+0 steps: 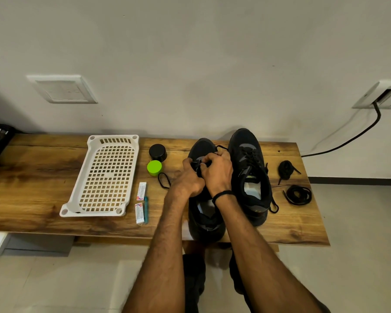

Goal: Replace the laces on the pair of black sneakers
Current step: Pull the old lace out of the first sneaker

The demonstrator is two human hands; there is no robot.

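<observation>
The left hand (189, 178) and the right hand (218, 171) are close together, touching each other, over the front part of the left sneaker (207, 222). This shoe stands on the wooden bench (32, 177) just beside the right sneaker (250, 170). The fingers of both hands are curled and seem to pinch the black lace (159, 180) at the eyelets near the toe.

To do this step well, I think one hand should hold the eyelet flap steady while the other guides the lace tip straight through. After that, both ends should be pulled even before the next row.

The eyelets are hidden under the fingers, and a black lace on a black shoe is hard to separate. So I cannot tell if the lace goes in or comes out. A bundled lace (286, 169) and a coiled lace (298, 194) lie to the right of the shoes; whether they are old or new is not clear.
</observation>
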